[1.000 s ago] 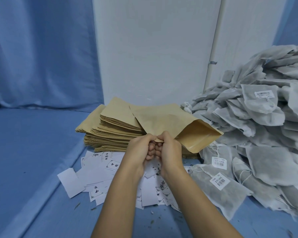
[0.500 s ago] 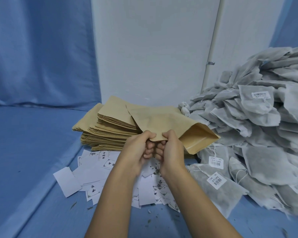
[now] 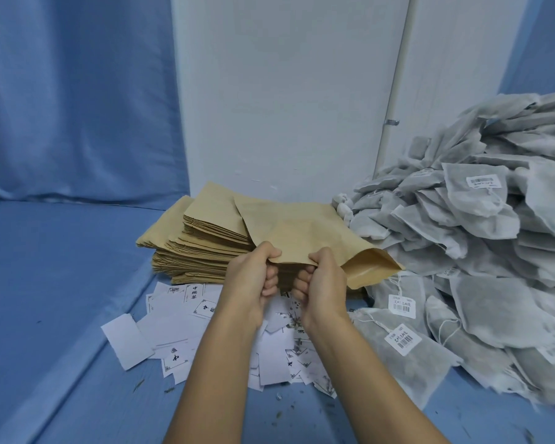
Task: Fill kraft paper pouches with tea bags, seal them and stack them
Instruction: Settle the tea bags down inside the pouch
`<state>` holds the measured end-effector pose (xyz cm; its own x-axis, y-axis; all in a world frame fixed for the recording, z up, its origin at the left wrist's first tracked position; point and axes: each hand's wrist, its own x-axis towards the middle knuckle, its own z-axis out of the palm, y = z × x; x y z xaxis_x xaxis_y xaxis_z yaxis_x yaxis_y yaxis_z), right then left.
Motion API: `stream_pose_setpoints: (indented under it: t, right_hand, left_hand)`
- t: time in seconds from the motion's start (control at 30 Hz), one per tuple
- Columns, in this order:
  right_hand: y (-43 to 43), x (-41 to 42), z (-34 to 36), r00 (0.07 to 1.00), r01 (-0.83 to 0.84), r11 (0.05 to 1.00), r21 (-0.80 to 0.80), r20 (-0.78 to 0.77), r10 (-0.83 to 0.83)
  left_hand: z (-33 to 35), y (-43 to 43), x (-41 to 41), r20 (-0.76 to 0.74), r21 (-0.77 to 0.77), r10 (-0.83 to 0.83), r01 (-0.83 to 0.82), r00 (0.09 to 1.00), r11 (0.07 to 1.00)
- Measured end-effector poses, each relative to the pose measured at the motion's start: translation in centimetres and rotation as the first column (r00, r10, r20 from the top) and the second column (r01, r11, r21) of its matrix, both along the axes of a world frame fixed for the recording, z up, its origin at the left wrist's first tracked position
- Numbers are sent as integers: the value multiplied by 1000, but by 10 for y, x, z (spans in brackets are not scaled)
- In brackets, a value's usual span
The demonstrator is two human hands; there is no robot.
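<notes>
Both hands hold one kraft paper pouch (image 3: 305, 232) in the air at the centre of the view. My left hand (image 3: 253, 277) pinches its near edge on the left, and my right hand (image 3: 321, 283) pinches the same edge a little to the right. The pouch's mouth gapes open at its right end, showing the tan inside. Behind the hands lies a stack of flat kraft pouches (image 3: 199, 251). A large heap of grey tea bags (image 3: 481, 257) with white barcode tags fills the right side.
White paper labels (image 3: 180, 328) with black print lie scattered on the blue cloth surface (image 3: 61, 299) below my forearms, with bits of dry leaf among them. A white wall panel and a blue curtain stand behind.
My hands have moved apart along the pouch's near edge, and a gap shows between them. The pouch sits slightly lower and flatter.
</notes>
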<state>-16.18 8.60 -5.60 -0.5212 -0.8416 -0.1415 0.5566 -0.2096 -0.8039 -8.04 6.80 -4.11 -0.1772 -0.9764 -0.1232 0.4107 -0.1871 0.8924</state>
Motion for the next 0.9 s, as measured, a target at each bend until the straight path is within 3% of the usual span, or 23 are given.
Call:
stream_pose_setpoints:
  t: [0.13, 0.23, 0.27, 0.37, 0.6, 0.73, 0.9]
  right_hand:
    - [-1, 7, -1, 995, -30, 1000, 6, -93, 31]
    - [2, 8, 1, 974, -30, 997, 65, -221, 44]
    - [3, 8, 0, 978, -40, 997, 64, -201, 52]
    - [4, 10, 1, 996, -67, 998, -18, 55, 68]
    - [4, 8, 2, 975, -55, 998, -30, 215, 60]
    - [1, 13, -3, 994, -49, 999, -11, 102, 50]
    - [4, 14, -3, 992, -121, 992, 20, -28, 122]
  left_hand:
    - [-1, 7, -12, 81, -62, 210, -205, 974, 977]
    - [-3, 14, -21, 70, -87, 190, -184, 979, 979]
    - [-4, 14, -21, 51, -83, 188, -183, 981, 980]
    - [-5, 13, -19, 31, -62, 217, -215, 976, 975]
    - [-2, 12, -16, -36, -25, 301, -302, 953, 953]
    - [-3, 12, -15, 1, -62, 364, -363, 931, 930]
    - [-2, 13, -13, 154, -66, 181, -173, 971, 983]
